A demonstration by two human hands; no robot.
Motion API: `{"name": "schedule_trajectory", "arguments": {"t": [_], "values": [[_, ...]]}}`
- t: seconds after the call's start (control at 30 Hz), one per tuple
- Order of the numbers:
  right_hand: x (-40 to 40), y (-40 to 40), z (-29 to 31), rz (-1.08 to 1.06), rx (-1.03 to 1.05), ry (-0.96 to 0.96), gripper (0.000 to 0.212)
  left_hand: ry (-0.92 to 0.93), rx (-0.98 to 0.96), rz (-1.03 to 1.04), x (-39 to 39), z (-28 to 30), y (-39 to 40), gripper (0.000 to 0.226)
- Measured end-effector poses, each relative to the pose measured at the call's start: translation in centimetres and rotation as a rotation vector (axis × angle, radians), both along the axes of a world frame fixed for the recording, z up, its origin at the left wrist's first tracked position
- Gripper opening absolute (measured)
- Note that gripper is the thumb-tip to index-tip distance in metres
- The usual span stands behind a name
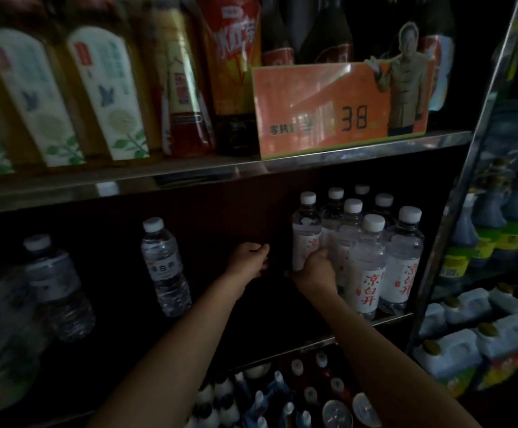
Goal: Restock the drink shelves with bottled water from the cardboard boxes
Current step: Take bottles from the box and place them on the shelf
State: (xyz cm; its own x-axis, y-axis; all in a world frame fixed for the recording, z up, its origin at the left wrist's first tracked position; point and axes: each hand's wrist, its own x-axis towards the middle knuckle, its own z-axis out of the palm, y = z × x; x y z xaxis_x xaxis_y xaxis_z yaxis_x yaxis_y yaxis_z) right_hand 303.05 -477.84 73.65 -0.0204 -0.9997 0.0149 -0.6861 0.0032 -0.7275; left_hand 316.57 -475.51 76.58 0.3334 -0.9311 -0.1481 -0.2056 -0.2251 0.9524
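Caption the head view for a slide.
Right hand grips a water bottle beside the stocked cluster; left hand hovers near the shelf gap.

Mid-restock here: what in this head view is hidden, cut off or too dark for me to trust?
- Cardboard boxes: none in view.
- Left hand: fingers curled in deep shadow; whether it holds anything cannot be told.
- Bottle under the right hand: base hidden by the hand.
- Rear water bottles: only caps show behind the front row.
- Left-edge bottles: blurred, labels unreadable.
- Bottom shelf: dark, cut by frame edge.
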Motion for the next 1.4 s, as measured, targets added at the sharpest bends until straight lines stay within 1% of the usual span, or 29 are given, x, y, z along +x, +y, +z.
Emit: {"name": "schedule_trajectory", "arguments": {"t": [0.07,0.17,0.27,0.4,0.47,0.57,0.67,0.73,0.8,0.9,0.97,1.03,1.1,1.13,1.17,1.2,1.27,1.33,1.4], "values": [[0.8,1.6,0.6,0.027,-0.018,-0.033,0.068,-0.094,-0.03,-0.014,1.8,0.6,3.0,0.026],[2.4,4.2,1.5,0.228,-0.096,0.128,0.05,-0.361,-0.061,-0.003,4.4,1.1,7.5,0.034],[4.6,7.6,2.9,0.434,-0.182,0.231,0.039,-0.495,-0.061,0.047,6.9,1.5,12.8,0.04],[8.8,12.4,4.3,0.658,-0.266,0.24,0.036,-0.7,0.024,0.118,10.6,2.2,21.1,0.043],[11.4,15.3,4.7,0.775,-0.297,0.228,0.04,-0.77,0.092,0.187,12.8,2.1,25.6,0.049],[15.5,20.9,5.2,0.931,-0.298,0.268,0.053,-0.757,0.179,0.289,15.8,1.6,33.5,0.052],[20.1,27.2,4.9,1.11,-0.278,0.312,0.054,-0.699,0.282,0.39,18.3,1.2,41.9,0.058],[22.9,31.9,4.7,1.225,-0.277,0.292,0.053,-0.689,0.33,0.456,19.0,1.1,47.6,0.061],[25.3,36.7,4.7,1.339,-0.262,0.261,0.052,-0.7,0.36,0.557,19.3,1.0,53.3,0.06],[28.3,44.1,4.0,1.494,-0.223,0.273,0.061,-0.679,0.339,0.721,19.2,0.6,61.5,0.052],[29.9,49.2,3.3,1.568,-0.263,0.27,0.053,-0.639,0.358,0.818,18.8,0.2,66.7,0.046],[31.2,54.3,2.7,1.65,-0.295,0.244,0.046,-0.594,0.398,0.882,18.3,0.0,71.4,0.046],[32.2,59.3,2.2,1.76,-0.262,0.211,0.04,-0.562,0.425,0.924,18.2,-0.7,76.0,0.046],[32.8,61.7,1.8,1.809,-0.233,0.201,0.046,-0.537,0.448,0.955,18.1,-0.9,78.2,0.046],[33.4,64.0,1.3,1.84,-0.214,0.211,0.054,-0.509,0.468,0.989,18.0,-1.2,80.4,0.047],[33.9,66.2,1.0,1.868,-0.206,0.219,0.056,-0.468,0.494,1.022,18.1,-1.6,82.6,0.05],[34.8,70.4,0.2,1.92,-0.204,0.238,0.051,-0.414,0.524,1.069,18.3,-2.7,86.8,0.052],[35.7,74.4,-0.7,1.968,-0.175,0.276,0.05,-0.386,0.532,1.107,18.1,-3.9,90.4,0.049],[36.6,77.8,-2.3,1.991,-0.15,0.294,0.059,-0.373,0.53,1.129,18.0,-5.3,93.6,0.043]]}}
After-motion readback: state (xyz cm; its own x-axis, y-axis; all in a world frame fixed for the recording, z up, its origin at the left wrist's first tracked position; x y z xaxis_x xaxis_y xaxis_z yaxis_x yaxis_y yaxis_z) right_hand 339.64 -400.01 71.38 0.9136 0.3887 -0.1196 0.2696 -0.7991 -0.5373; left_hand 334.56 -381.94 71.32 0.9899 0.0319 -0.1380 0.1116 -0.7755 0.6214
